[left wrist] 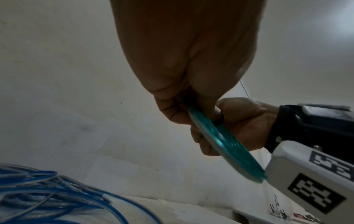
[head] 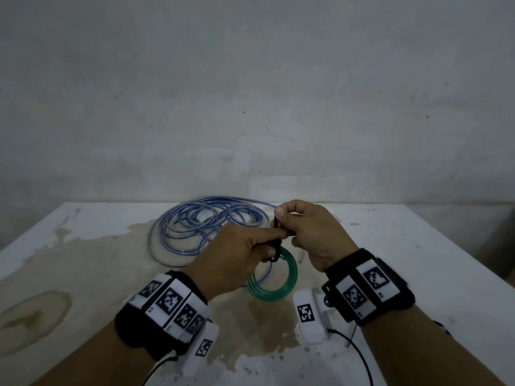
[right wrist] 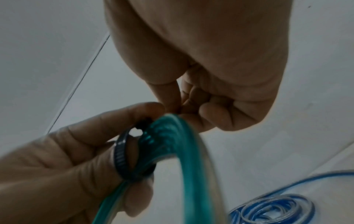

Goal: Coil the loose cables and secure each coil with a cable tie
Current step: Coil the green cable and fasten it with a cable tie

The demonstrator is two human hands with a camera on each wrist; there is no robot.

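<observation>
Both hands point(head: 278, 240) pinch black tie point(right wrist: 119, 153) around green coil point(head: 281, 285).

Left hand point(head: 237, 254) and right hand point(head: 309, 232) raised together, fingers curled, each grip pinched tight, wrists banded.

a white desk point(head: 418, 260) with worn, brownish patches where the paint has peeled stands against a pale wall. on it, toward the far edge, lies a loose tangle of blue cable point(head: 200, 227) in overlapping loops, one strand trailing nearer. a round brown stain point(head: 36, 310) marks the near left part of the surface.
</observation>
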